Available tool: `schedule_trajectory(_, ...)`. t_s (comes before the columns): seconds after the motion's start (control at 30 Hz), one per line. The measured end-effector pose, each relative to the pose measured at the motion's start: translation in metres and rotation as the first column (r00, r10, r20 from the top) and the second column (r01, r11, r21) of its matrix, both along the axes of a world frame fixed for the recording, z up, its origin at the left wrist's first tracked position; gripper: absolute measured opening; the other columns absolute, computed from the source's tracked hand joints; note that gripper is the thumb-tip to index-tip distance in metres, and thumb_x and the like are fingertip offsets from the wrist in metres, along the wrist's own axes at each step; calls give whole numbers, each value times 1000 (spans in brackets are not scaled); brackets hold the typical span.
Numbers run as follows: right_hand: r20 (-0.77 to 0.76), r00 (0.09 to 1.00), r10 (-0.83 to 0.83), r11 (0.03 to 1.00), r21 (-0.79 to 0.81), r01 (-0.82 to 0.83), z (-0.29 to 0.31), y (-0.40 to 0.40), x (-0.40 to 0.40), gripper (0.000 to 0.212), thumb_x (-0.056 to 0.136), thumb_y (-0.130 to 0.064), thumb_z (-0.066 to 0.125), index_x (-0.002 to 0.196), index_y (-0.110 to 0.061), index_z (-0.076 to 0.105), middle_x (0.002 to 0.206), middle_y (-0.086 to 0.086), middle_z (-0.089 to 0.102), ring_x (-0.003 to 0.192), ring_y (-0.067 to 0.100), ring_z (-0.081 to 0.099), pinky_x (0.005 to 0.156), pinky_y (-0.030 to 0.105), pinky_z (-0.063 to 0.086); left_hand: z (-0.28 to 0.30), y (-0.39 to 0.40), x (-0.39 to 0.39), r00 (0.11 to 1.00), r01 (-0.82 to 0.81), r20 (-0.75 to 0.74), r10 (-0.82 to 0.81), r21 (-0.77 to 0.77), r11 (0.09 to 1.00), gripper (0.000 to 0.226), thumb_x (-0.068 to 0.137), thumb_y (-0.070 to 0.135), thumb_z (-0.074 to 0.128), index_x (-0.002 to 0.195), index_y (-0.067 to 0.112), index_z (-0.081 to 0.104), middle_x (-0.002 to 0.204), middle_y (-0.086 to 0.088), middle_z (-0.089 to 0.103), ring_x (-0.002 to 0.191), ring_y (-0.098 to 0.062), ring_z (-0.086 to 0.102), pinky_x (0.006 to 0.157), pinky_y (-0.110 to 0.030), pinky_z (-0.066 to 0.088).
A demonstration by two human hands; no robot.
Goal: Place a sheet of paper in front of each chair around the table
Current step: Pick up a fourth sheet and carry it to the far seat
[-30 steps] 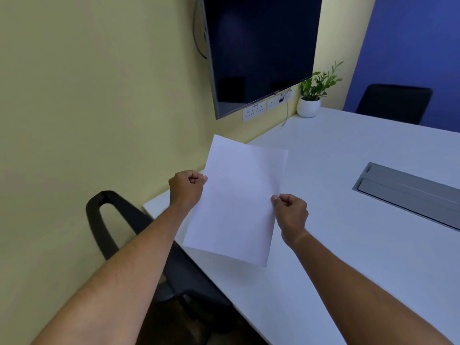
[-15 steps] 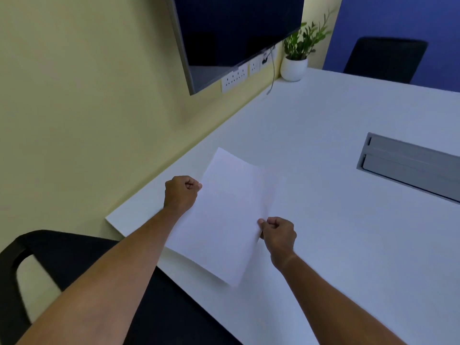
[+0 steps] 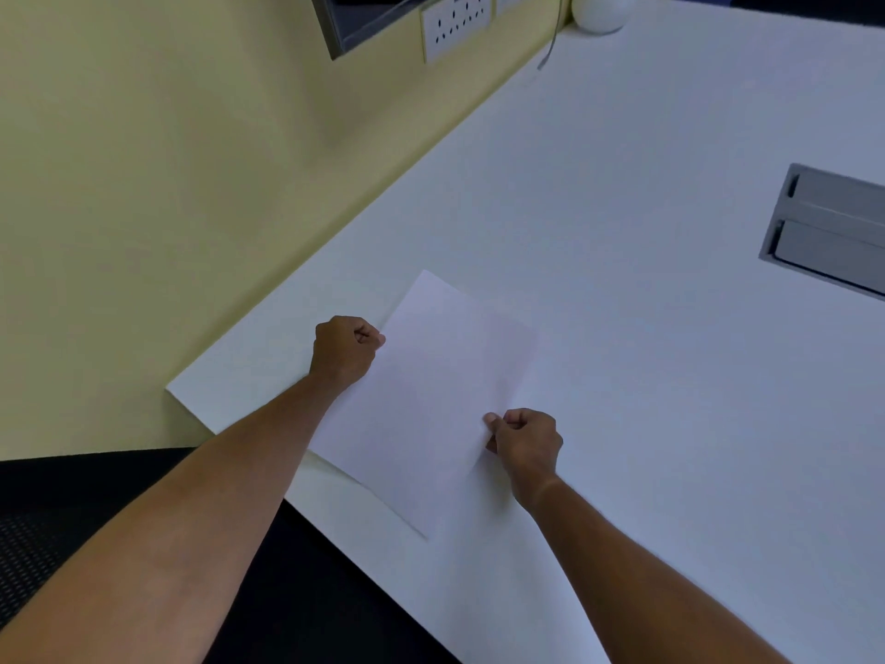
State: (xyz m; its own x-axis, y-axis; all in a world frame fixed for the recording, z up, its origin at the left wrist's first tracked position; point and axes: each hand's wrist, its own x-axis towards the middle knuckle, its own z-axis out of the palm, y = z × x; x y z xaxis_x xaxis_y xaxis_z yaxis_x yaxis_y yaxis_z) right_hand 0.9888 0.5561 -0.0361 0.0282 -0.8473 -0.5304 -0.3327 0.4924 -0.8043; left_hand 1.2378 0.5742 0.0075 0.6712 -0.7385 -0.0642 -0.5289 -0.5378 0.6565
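Note:
A white sheet of paper [image 3: 431,400] lies low over the near corner of the white table [image 3: 646,352], its near corner close to the table's front edge. My left hand [image 3: 345,349] pinches the sheet's left edge. My right hand [image 3: 524,443] pinches its right edge. Both fists are closed on the paper. A black chair [image 3: 72,529] sits just below the table's edge at the lower left, partly hidden by my left forearm.
A yellow wall runs along the table's left side, with a screen's corner [image 3: 364,16] and white sockets [image 3: 455,24] on it. A white pot [image 3: 601,12] stands at the far end. A grey cable hatch [image 3: 833,232] is set into the table at right.
The paper has come down from held up in the air to low over the table corner, still in both hands. My view has tilted downward and closer to the table.

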Motion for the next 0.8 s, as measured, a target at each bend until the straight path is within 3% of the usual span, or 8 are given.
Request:
schedule_trajectory(0.17,-51,998,21,1000,15,-20,-12,-4,7,28,84,-16,75,68,3,62,63,10,66,75,35,71,83,46,58,-20,-10,8,1000,-1,-4,1,27,1000,9,83,12,73,80,4,75,73,-6,70,72,-17,63,74,-22,47)
schedule_trajectory(0.23,-80,996,44,999,10,-44,-14,-5,10,28,84,-18,74,72,4,61,72,18,69,78,38,70,82,43,58,-26,-13,9,1000,-6,-21,7,29,1000,8,83,12,73,81,4,75,76,-8,72,74,-18,64,77,-25,51)
schedule_trajectory(0.4,-149,987,53,999,-1,-54,-15,-10,15,24,86,-21,71,75,0,64,77,15,72,75,31,69,60,23,47,-37,-15,15,1000,-6,-16,6,39,999,9,83,12,73,81,4,75,79,-10,73,79,-22,67,81,-30,53)
schedule_trajectory(0.63,-206,977,64,998,3,-64,-15,-9,22,13,85,-24,73,82,-12,66,86,6,71,82,23,66,73,24,43,-48,-14,17,1000,-4,-27,6,51,999,8,84,7,70,78,9,75,85,-6,75,83,-20,69,78,-24,50)
schedule_trajectory(0.8,-229,971,73,997,8,-73,-15,-10,22,16,85,-24,73,78,-20,60,87,0,65,82,21,61,72,25,42,-54,-12,17,1000,-4,-20,4,33,999,7,84,9,72,82,3,75,89,-11,76,88,-23,70,86,-33,55)
